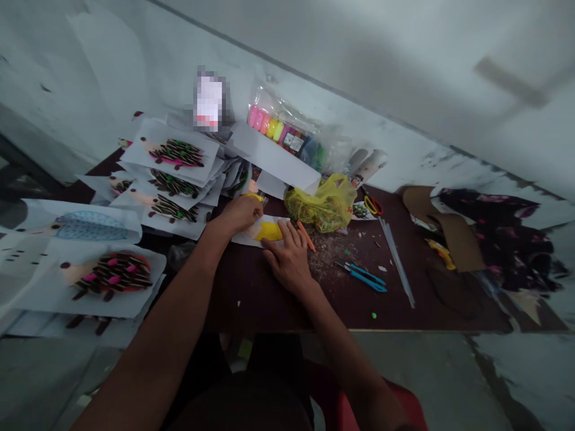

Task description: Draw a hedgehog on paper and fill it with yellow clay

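Observation:
A small white sheet (245, 238) with a yellow shape (268, 231) on it lies in front of me on the dark table. My right hand (290, 257) rests on its right side, fingers extended over the paper and the yellow shape's edge. My left hand (241, 214) is curled at the sheet's upper left. Something small and yellow (255, 196) shows just beyond its fingers; whether they grip it is hidden. An orange stick-like piece (306, 236) lies beside my right fingers. Beyond it sits a yellow plastic bag (323, 206) with contents I cannot make out.
Hedgehog pictures on paper (171, 152) are stacked at left, with more (108, 278) nearer. Teal snips (363, 277), yellow-and-red-handled scissors (372, 203) and translucent sticks (398, 263) lie right, among scraps. A clear pack of coloured clay (274, 129) leans against the wall. Dark floral cloth (503, 239) lies far right.

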{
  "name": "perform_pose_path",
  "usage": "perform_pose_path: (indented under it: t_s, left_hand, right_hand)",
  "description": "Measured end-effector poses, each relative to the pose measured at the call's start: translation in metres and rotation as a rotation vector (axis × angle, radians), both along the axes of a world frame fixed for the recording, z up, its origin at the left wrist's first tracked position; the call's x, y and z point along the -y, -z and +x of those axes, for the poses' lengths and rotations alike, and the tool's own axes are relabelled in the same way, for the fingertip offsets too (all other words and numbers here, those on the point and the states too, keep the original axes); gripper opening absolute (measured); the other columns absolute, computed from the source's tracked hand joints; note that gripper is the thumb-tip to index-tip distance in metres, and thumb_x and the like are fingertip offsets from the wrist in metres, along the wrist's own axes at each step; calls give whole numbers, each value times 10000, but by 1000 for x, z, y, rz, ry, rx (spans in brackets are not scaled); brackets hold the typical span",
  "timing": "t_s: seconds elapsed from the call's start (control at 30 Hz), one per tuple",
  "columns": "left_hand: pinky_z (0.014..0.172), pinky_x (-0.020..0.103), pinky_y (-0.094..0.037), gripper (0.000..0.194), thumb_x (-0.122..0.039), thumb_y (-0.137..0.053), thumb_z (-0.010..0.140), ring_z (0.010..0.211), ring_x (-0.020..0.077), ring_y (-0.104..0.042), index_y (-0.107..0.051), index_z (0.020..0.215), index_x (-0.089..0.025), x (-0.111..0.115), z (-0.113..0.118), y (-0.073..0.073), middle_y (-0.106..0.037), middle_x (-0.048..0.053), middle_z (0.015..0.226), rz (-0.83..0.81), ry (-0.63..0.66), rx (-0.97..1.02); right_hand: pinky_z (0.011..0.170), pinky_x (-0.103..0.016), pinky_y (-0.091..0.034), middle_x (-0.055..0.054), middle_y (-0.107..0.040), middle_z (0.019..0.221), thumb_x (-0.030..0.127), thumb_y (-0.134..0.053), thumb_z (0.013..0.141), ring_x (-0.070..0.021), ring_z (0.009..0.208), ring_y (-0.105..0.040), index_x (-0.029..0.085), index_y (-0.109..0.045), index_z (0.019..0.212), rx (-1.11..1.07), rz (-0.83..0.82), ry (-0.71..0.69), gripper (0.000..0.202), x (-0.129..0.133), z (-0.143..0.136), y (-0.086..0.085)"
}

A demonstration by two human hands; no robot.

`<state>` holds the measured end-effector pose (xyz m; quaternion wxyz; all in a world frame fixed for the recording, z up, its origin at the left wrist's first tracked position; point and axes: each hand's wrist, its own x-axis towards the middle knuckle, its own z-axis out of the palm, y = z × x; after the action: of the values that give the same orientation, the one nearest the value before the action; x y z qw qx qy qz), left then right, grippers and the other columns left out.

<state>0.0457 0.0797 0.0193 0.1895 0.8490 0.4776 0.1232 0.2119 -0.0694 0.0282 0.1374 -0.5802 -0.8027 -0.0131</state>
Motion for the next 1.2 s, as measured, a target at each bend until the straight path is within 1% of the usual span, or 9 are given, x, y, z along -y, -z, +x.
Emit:
perform_pose_path:
  t_s: [0.17, 0.23, 0.3, 0.4, 0.53, 0.7, 0.87, 1.03, 1.2]
  left_hand:
    - [892, 317, -507, 270, -149, -542, 821, 990, 220, -659, -768, 953, -214, -3, -1, 3, -753, 81, 1053, -15, 2, 3]
    - [888, 311, -507, 268, -148, -540, 818, 987, 217, -658, -766, 945, -215, -3, -1, 3, -757, 76, 1045, -9, 4, 10]
    - [892, 301, -504, 267, -141, -538, 814, 994, 214, -657, -764, 936, -215, -1, -1, 2, -758, 71, 1035, 4, 2, 23]
    - [897, 302, -504, 275, -135, -526, 821, 1009, 221, -658, -765, 936, -207, 1, -1, -1, -754, 80, 1041, 10, -1, 26]
    - [889, 323, -512, 278, -131, -530, 815, 1021, 243, -663, -768, 941, -198, 3, -1, -4, -753, 90, 1050, 2, 6, 19]
    - [877, 319, -512, 267, -135, -539, 819, 990, 234, -670, -771, 929, -206, 2, -1, -1, -759, 85, 1032, 1, -10, 27]
    - [885, 327, -511, 277, -124, -531, 818, 992, 237, -668, -773, 930, -201, 1, 0, 1, -758, 87, 1039, -3, -13, 34]
    - [887, 333, -517, 270, -122, -542, 809, 1004, 249, -667, -774, 923, -200, 2, 0, -1, -755, 91, 1045, 1, -11, 39]
    - [887, 344, -518, 287, -109, -539, 802, 1011, 256, -670, -776, 933, -203, 2, 0, 0, -759, 89, 1033, 6, -15, 30]
  right_hand:
    - [1171, -519, -295, -75, -437, 1564, 369, -548, 990, -290, 1472, -332, 296, -740, 1175, -23, 66, 39, 277, 0, 4, 0]
    - [1171, -519, -299, -82, -455, 1551, 366, -540, 993, -294, 1463, -344, 282, -751, 1150, -34, 96, 59, 277, 0, 7, 0]
    - [1169, -530, -300, -88, -457, 1549, 370, -541, 992, -306, 1462, -344, 281, -759, 1129, -37, 102, 41, 273, 1, 8, 1]
    - [1164, -545, -299, -88, -452, 1552, 379, -557, 985, -320, 1461, -344, 288, -759, 1123, -27, 91, 8, 261, 1, 7, 3]
    - [1163, -553, -295, -85, -459, 1547, 381, -566, 981, -324, 1451, -361, 290, -757, 1119, -17, 82, 7, 253, 1, 6, 5]
    - [1163, -537, -299, -95, -442, 1558, 382, -559, 985, -315, 1456, -356, 286, -747, 1147, -29, 91, 6, 266, 0, 6, 6]
    - [1156, -547, -298, -81, -415, 1579, 380, -569, 981, -320, 1461, -342, 295, -741, 1154, -16, 53, 10, 258, -1, 4, 6]
    - [1162, -554, -277, -82, -384, 1596, 394, -586, 972, -323, 1476, -317, 332, -698, 1252, -15, 38, -10, 307, 0, 1, 4]
    - [1150, -576, -277, -87, -393, 1589, 403, -582, 974, -336, 1484, -299, 336, -716, 1219, -2, 6, -13, 288, -1, -3, 2]
